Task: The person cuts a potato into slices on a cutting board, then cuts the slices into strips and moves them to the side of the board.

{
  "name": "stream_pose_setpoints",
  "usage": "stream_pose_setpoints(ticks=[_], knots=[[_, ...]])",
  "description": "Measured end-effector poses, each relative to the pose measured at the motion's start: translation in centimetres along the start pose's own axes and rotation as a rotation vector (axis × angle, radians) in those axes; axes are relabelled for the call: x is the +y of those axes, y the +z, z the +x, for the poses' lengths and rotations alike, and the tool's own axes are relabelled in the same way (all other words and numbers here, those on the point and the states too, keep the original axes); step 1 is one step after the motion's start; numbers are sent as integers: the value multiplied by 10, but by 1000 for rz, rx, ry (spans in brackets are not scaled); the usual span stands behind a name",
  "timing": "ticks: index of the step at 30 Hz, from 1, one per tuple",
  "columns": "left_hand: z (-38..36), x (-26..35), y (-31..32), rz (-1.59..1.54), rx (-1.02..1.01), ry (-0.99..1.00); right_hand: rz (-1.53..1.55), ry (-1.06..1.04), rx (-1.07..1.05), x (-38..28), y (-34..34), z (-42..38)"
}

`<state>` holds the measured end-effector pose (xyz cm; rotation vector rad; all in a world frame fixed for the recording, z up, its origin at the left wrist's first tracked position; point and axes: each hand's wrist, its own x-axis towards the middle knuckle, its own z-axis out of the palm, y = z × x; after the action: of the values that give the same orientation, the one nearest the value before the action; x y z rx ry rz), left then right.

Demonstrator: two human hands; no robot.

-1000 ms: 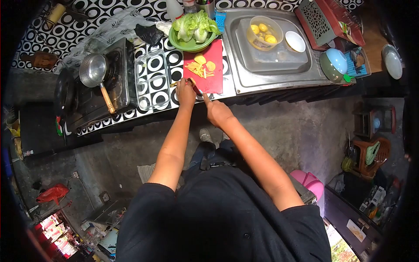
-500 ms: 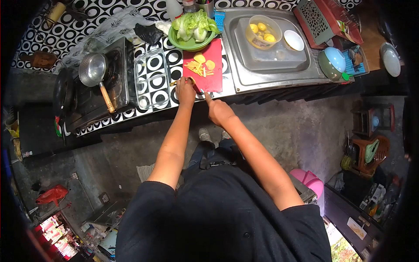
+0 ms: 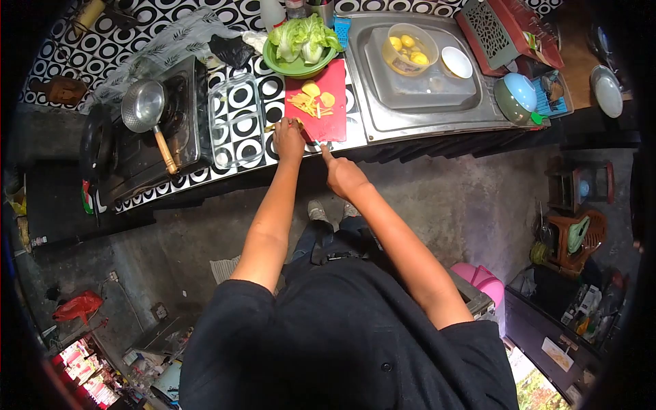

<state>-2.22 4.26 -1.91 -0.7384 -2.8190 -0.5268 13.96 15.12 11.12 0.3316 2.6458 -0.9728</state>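
Note:
A red cutting board (image 3: 335, 130) lies at the counter's front edge. Yellow strips (image 3: 311, 108) and a few thin round slices (image 3: 327, 100), apparently potato, are spread over it. At the board's lower left corner, my left hand (image 3: 289, 143) has its fingers closed on a yellow vegetable piece (image 3: 298, 123), mostly hidden beneath them. My right hand (image 3: 347, 178) grips a knife (image 3: 318, 143), index finger stretched along it, the blade pointing left toward my left fingers. The knife's handle is covered by the hand.
Left of the board stand a glass dish (image 3: 237, 123) and a stove with a steel pan (image 3: 144, 106). Behind it, a green bowl (image 3: 294, 67) holds leafy greens. Rightward, the sink (image 3: 372, 123) has a tub (image 3: 432, 56) of yellow potatoes and a white bowl (image 3: 456, 63).
The whole view has shifted slightly. Both hands stay at the front of the board, with the knife blade now showing a little more beside the left fingers.

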Motion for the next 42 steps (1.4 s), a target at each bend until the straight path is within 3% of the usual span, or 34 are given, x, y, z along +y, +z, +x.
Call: stream_pose_setpoints(ticks=[28,42], knots=[[0,-5,-10,-78,-65,19,-8,60,97,18,28,-40],[3,-2,-28,-131,-136,4,81,-37,70,65,18,-38]])
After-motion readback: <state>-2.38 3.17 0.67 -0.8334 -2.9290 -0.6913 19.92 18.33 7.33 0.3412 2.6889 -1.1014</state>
